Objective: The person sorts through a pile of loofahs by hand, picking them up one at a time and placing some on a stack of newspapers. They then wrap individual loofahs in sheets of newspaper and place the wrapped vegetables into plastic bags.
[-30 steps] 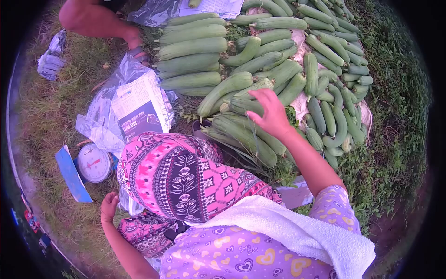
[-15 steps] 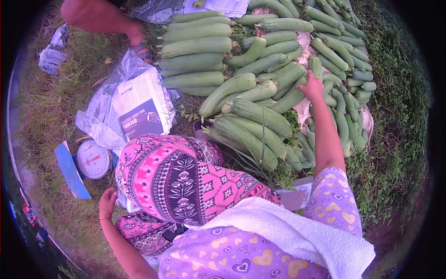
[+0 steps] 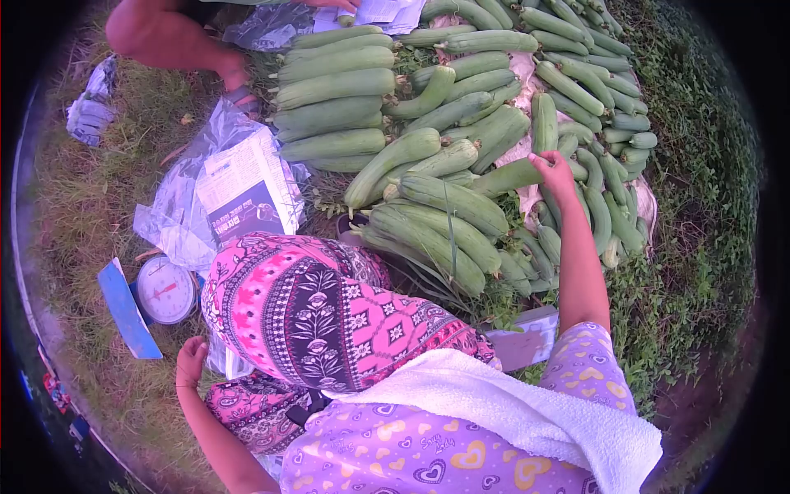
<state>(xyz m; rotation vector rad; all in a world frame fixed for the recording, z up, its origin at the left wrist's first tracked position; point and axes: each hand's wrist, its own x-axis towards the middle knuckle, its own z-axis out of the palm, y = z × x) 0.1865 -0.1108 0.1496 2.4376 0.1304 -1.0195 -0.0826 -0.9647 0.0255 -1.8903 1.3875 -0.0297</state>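
Note:
Many long green gourds (image 3: 461,235) lie in a heap on the ground, partly over a pale cloth (image 3: 527,74). My right hand (image 3: 555,173) is closed on the end of one gourd (image 3: 508,178) that slants down to the left. Just above the hand another gourd (image 3: 544,123) points upward. My left hand (image 3: 192,360) hangs at the left beside my patterned knee, fingers curled, near a round dial scale (image 3: 165,289). Whether it holds anything is too small to tell.
A neat stack of gourds (image 3: 333,90) lies at the upper middle. Newspaper (image 3: 247,185) rests on plastic sheeting (image 3: 177,218). A second person's leg (image 3: 169,37) and hand show at the top. A grey box (image 3: 527,344) sits by my right knee.
My right hand has moved slightly down, and the gourd at its fingers lies lower and flatter. The other person's hand has appeared at the top. The view has shifted slightly.

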